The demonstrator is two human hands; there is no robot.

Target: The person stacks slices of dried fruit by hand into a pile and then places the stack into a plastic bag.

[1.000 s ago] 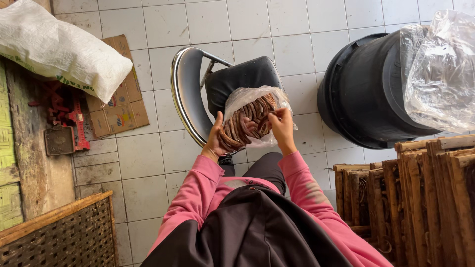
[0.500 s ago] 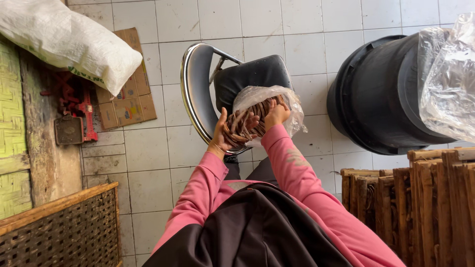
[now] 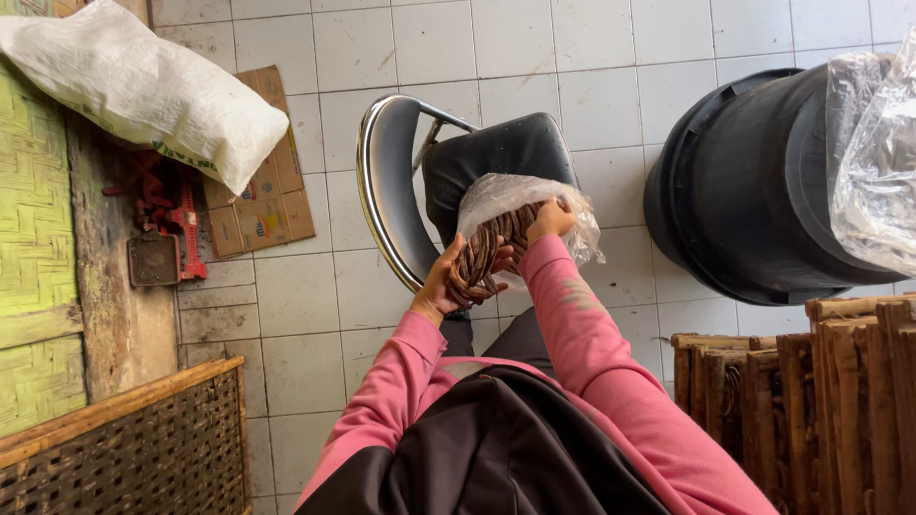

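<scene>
Leftmost, a white sack (image 3: 143, 91) lies over flattened cardboard (image 3: 253, 205), with a red tool (image 3: 176, 224) on the tiles below it and a woven bamboo frame (image 3: 124, 448) in the lower corner. Next comes the chair (image 3: 391, 191), its chrome back rail curving round a black seat.

Over that seat the left hand (image 3: 448, 286) is clenched round the lower end of a bundle of brown canes (image 3: 487, 253), fingers wrapped well about it (the thumb side is hidden). A clear plastic bag (image 3: 506, 195) covers the upper part of the bundle. The right hand (image 3: 551, 221) pinches the bag's edge at the bundle's right side, fingers closed on the film; whether they also grip canes underneath cannot be told. Bundle and bag are held just above the seat, in front of the pink sleeves.

Judging by the grip, the bagging goes best if the left hand keeps the canes tight and parallel while the right draws the film evenly, not from one corner, since loose cane tips could pierce thin plastic.

Farther right stands a tilted black tub (image 3: 754, 191) with crumpled clear plastic (image 3: 878, 153) draped at its rim, and brown wooden frames (image 3: 811, 391) stacked below.
</scene>
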